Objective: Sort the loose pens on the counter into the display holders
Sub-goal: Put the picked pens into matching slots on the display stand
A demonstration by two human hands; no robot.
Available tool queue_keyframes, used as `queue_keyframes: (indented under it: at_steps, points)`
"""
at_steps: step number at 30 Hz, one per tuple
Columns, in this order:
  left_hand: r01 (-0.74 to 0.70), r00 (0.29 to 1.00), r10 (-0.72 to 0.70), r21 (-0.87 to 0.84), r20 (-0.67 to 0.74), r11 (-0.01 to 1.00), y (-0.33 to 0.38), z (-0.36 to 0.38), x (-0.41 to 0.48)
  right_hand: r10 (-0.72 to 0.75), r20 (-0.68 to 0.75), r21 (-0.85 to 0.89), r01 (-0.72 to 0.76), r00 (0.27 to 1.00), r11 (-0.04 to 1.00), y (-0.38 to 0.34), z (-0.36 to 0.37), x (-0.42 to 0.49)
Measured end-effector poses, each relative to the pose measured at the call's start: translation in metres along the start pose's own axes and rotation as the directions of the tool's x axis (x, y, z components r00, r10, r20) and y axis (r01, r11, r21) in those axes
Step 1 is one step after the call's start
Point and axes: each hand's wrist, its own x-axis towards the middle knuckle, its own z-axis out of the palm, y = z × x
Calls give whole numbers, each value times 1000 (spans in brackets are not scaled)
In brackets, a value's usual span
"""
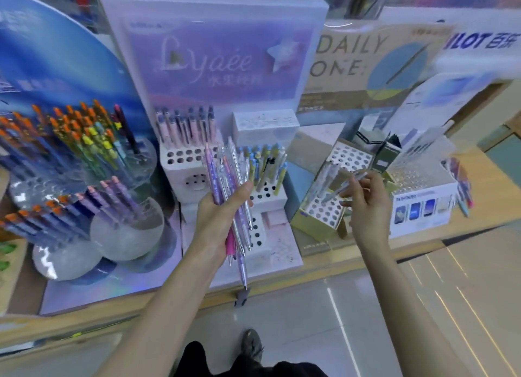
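while the sorting looks partly done, much is left to place, judging by what the hands carry.

- left hand [222, 216], lower centre: fingers and thumb curled round a bundle of pens [228, 185] with lilac, clear and pink barrels, tips down. none of these is slotted yet.
- right hand [366, 204], right of centre: pinches a single grey pen [346, 186] above the yellow-sided holder [324, 210]. its perforated top carries a few pale pens at the back and shows many vacant holes.
- white stepped holder [183, 156], centre: pink and dark pens fill the back row, blue and yellow pens stand on a lower step, and holes are open on every step.
- clear round tiers [70, 134], left: crowded with orange-capped pens.

writing, as legible:
- lilac backboard [208, 63], upper centre: "lyaée", with blurred chinese characters beneath.
- tan board [346, 58], upper right: "daily one".
- white sign [479, 42], far upper right: "ilot" with first letter cut off, then chinese characters.
- white box [423, 204], right: a small line that seems to read "pathfinder".
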Motion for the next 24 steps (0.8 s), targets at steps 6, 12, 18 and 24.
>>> queue_keyframes:
  at_steps: [6, 12, 18, 24]
  points:
    - [15, 999, -15, -10, -42, 1000, -11, 20, -5, 44, 92, -34, -41, 995, 999, 31, 6, 22]
    - [3, 998, -5, -31, -66, 1000, -14, 28, -6, 35, 164, -33, -30, 986, 999, 46, 9, 26]
    - [28, 998, -29, -18, -64, 999, -16, 32, -5, 30, 296, -194, 29, 955, 981, 54, 18, 29]
    - [41, 997, -41, -3, -59, 999, -18, 36, -5, 138, 175, -248, -92, 975, 964, 48, 33, 31]
